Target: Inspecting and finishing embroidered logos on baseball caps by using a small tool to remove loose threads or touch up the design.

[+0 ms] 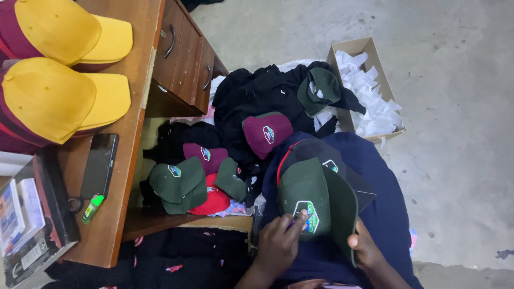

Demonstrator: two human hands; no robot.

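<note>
Both hands meet at lower centre of the frame: the left hand (pixel 278 243) presses fingertips on the badge of a dark green cap (pixel 316 203), while the right hand (pixel 365 247) pinches its brim edge. Brim runs up-right across the lap; more caps (pixel 184 182) lie left.

Dark green cap (pixel 316 200), yellow caps (pixel 59 64)

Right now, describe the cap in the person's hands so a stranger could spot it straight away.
Start at the wooden desk, then look right to the person's lap in dark blue. The dark green cap lies there, between the left hand and right hand. Unlike the green caps on the floor pile, it is the only one being held.
</note>
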